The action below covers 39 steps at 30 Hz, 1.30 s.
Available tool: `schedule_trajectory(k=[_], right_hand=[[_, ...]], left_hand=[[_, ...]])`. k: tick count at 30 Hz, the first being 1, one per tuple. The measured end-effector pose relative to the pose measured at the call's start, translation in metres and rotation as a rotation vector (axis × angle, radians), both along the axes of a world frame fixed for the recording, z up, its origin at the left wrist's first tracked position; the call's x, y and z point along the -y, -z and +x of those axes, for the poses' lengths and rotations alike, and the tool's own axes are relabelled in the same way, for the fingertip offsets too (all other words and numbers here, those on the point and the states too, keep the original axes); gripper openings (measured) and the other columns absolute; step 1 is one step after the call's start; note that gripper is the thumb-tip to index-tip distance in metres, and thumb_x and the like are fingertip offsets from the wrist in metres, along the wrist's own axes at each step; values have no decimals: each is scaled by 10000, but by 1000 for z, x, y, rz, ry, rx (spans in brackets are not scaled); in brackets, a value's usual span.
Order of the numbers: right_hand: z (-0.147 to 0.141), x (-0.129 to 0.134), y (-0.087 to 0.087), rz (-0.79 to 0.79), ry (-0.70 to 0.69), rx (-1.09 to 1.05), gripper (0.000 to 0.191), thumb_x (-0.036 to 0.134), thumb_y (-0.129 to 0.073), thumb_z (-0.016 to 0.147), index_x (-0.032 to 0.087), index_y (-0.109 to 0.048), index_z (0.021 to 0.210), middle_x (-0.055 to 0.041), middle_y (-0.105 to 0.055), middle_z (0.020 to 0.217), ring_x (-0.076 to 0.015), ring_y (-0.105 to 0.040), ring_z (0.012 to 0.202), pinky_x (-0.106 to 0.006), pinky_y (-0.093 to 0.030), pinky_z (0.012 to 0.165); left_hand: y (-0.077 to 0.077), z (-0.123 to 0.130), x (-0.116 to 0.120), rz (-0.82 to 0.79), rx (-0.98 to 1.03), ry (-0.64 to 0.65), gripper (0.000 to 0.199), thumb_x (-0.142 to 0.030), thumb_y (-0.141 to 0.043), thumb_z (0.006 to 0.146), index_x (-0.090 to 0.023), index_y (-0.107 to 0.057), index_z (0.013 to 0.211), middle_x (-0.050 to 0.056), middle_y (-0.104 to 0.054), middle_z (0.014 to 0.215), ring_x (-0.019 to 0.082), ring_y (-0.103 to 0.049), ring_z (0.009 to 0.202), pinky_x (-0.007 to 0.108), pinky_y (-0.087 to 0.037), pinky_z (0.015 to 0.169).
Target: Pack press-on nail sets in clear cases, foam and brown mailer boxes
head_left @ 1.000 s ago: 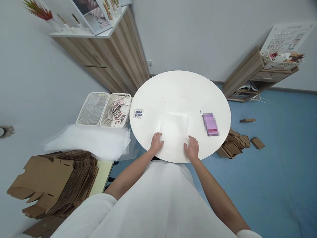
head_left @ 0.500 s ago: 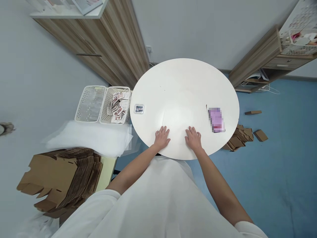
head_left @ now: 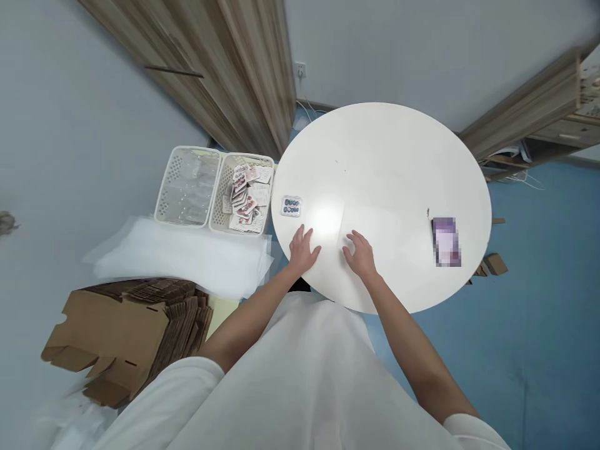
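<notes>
The left hand (head_left: 302, 252) is spread, a small rectangular case (head_left: 291, 206) just beyond it; the right hand (head_left: 360, 255) curves loosely, fingers parted, by what looks like a filmy sheet (head_left: 375, 228) on the smooth table (head_left: 389, 150).

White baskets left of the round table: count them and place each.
2: the left basket, holding clear plastic items, and, beside it, the right basket, holding printed cards, nearer the table.
</notes>
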State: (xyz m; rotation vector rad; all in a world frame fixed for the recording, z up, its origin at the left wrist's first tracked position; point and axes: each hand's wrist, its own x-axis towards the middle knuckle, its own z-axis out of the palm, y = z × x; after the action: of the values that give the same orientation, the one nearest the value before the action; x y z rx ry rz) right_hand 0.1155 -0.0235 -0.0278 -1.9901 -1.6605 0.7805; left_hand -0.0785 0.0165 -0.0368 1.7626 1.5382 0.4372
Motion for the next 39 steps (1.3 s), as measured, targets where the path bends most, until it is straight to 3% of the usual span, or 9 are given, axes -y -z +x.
schedule_trajectory(k=[4, 8, 10, 16, 22, 28, 34, 39], right_hand=[[-54, -52, 6, -92, -7, -298, 449, 337, -502, 752, 235, -459, 1188, -68, -495, 1232, -220, -465, 1120, -407, -380, 938], [-90, -87, 12, -154, 30, -528, 556, 366, -596, 692, 264, -433, 1214, -49, -340, 1365, -228, -373, 1211, -404, -379, 944], [-102, -97, 12, -185, 52, -629, 610, 374, -626, 669, 269, -414, 1232, -43, -268, 1405, -231, -331, 1243, -403, -361, 962], [-117, -100, 6, -274, 94, -820, 679, 357, -641, 659, 245, -373, 1273, -58, -306, 1391, -230, -330, 1250, -405, -357, 975], [-89, -70, 6, -209, 188, -822, 639, 318, -632, 670, 269, -390, 1259, -42, -352, 1366, -204, -369, 1226, -409, -338, 997], [-35, -5, 8, -102, 304, -721, 568, 333, -610, 690, 265, -434, 1225, -43, -414, 1316, -193, -438, 1165, -404, -348, 999], [22, 67, 17, -46, 345, -609, 481, 338, -583, 709, 240, -495, 1172, -64, -449, 1273, -207, -490, 1107, -404, -396, 970], [58, 91, 27, -26, 243, -458, 415, 260, -543, 723, 230, -534, 1137, -66, -457, 1263, -221, -445, 1153, -407, -423, 945]], left_hand=[[8, -40, -45, -37, 134, -212, 635, -315, -579, 736, -206, -304, 1297, 105, -195, 1423, 257, -139, 1317, 410, -162, 1058], [17, -58, -76, -153, 325, -372, 661, -281, -581, 740, -213, -264, 1316, 105, -263, 1396, 235, -268, 1278, 369, -291, 1009], [20, -61, -83, -193, 374, -408, 636, -254, -566, 752, -212, -273, 1315, 105, -312, 1372, 227, -324, 1250, 360, -331, 983], [21, -62, -82, -213, 449, -377, 575, -178, -564, 734, -201, -366, 1273, 103, -393, 1325, 225, -369, 1222, 375, -347, 985], [13, -42, -61, -207, 518, -303, 499, -139, -554, 725, -209, -449, 1208, 81, -480, 1249, 193, -451, 1156, 361, -355, 988], [1, 2, -19, -231, 547, -104, 444, -146, -543, 722, -189, -511, 1162, 61, -545, 1186, 181, -499, 1108, 337, -370, 994], [2, 51, 28, -247, 361, 151, 426, -171, -513, 719, -200, -543, 1143, 27, -525, 1228, 187, -483, 1135, 343, -397, 983], [8, 86, 52, -134, 189, 222, 383, -189, -513, 720, -193, -582, 1096, 36, -512, 1242, 200, -472, 1146, 352, -386, 992]])
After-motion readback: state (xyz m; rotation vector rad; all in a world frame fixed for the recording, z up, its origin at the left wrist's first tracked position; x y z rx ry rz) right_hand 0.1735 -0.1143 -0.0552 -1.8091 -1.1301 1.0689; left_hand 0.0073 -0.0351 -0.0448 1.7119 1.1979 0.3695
